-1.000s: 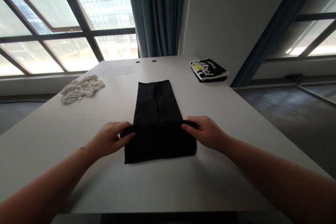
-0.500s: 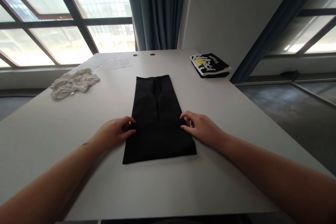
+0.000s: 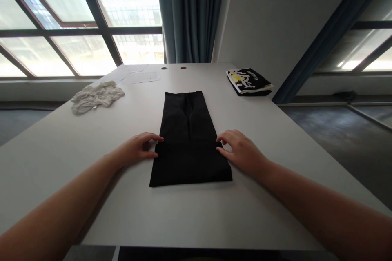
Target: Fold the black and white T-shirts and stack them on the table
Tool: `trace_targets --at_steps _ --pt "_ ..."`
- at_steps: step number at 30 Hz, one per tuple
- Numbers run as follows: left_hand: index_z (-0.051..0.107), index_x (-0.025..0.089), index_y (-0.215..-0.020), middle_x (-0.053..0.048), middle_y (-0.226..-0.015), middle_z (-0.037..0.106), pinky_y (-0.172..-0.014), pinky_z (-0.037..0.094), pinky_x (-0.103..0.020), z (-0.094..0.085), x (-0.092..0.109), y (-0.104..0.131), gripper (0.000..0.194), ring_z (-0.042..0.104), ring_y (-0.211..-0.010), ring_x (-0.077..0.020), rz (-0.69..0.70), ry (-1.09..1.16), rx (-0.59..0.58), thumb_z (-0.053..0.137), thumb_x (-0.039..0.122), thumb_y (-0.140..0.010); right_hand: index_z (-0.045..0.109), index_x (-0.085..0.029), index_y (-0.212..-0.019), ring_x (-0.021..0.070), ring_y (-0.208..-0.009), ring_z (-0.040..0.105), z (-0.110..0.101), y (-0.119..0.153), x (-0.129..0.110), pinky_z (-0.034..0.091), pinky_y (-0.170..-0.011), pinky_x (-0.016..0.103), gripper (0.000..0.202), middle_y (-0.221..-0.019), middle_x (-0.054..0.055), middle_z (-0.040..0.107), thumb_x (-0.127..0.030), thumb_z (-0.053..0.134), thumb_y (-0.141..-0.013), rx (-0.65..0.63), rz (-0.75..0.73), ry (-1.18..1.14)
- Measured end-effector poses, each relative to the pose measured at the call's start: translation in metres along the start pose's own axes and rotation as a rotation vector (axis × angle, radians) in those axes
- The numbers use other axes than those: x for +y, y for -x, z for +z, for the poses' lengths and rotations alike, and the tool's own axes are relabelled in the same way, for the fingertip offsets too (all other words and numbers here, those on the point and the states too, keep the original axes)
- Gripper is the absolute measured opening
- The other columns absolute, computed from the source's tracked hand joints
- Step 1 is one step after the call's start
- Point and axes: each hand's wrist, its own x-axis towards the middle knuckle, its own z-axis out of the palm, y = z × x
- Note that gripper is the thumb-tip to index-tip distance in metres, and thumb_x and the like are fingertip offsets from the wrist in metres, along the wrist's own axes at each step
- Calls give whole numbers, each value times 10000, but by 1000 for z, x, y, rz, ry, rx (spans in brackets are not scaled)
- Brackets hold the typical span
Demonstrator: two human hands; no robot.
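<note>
On the white worktop [image 3: 190, 220], a folded black cloth [image 3: 191, 164] lies in the middle. Our left hand [image 3: 136, 148] and right hand [image 3: 243, 150] touch its side edges, fingers apart. It looks soft and light; we judge those edges the best hold.

A white table [image 3: 190, 220] stretched from six o'clock to twelve, two round holes [image 3: 183, 67] near its far edge. A dark-framed window [image 3: 81, 31] glared with daylight between nine and eleven, a building's gridded facade [image 3: 137, 0] beyond. A blue-grey curtain [image 3: 192, 16] hung at twelve, a shadowed pale wall [image 3: 269, 20] at one, a slanting second curtain [image 3: 324, 40] at two, another window [image 3: 367, 45] past it. Grey floor [image 3: 333, 138] showed at three and nine.
</note>
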Motion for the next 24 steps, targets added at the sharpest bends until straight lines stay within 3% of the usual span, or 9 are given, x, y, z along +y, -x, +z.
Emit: trace_targets --at_steps 3,6,9,11,14,17,21,24 --pt "726 302 -1276 -68 -1289 722 -1061 534 -422 1 -2 -2 477 672 -1167 -281 59 -50 41 755 563 -878 708 -221 -1024 284 -956 678 -2 2 -8 569 -904 463 94 -993 99 734 -205 632 -972 32 -83 -42" --pt "733 287 -1238 -75 -1287 721 -1119 500 -439 6 -2 -5 430 651 -1227 -294 93 -80 60 730 556 -902 723 -222 -1254 316 -1246 657 1 6 -19 506 -1128 544 273 -1276 138 732 -300 595 -1026 -32 -168 -110" --pt "727 285 -1215 -71 -1270 724 -1101 511 -439 10 -2 -6 362 658 -1208 -285 86 -92 88 675 519 -943 605 -245 -1520 342 -1499 486 9 10 -25 383 -1259 573 515 -1600 143 550 -412 607 -1033 -234 -166 -116" --pt "716 287 -1224 -67 -1269 725 -1099 511 -445 11 -1 -6 340 659 -1206 -281 80 -104 104 651 489 -958 529 -255 -1599 351 -1569 385 13 11 -26 346 -1280 570 599 -1707 138 401 -454 600 -1038 -359 -139 -107" --pt "707 283 -1229 -66 -1267 732 -1101 510 -467 12 7 -5 323 659 -1214 -288 83 -156 130 630 459 -970 475 -244 -1638 352 -1605 301 13 9 -25 284 -1305 566 635 -1748 141 287 -459 586 -1050 -458 -112 -97" --pt "711 280 -1223 -68 -1279 738 -1095 513 -495 17 30 -2 299 666 -1222 -294 100 -250 178 571 429 -1005 470 -216 -1639 354 -1613 273 9 6 -26 256 -1313 568 651 -1747 162 271 -459 592 -1047 -484 -98 -92" --pt "652 267 -1385 -81 -1442 684 -1148 494 -485 36 67 7 406 646 -1316 -276 127 -341 207 455 457 -1085 490 -221 -1626 333 -1632 222 8 2 -22 224 -1318 588 598 -1735 140 326 -438 532 -1071 -400 -98 -108" --pt "540 207 -1545 -125 -1634 516 -1246 409 -503 52 74 8 561 489 -1506 -302 136 -422 165 420 525 -1099 489 -208 -1624 310 -1626 253 14 -3 -12 206 -1323 583 565 -1719 137 372 -380 468 -1086 -349 -44 -86"
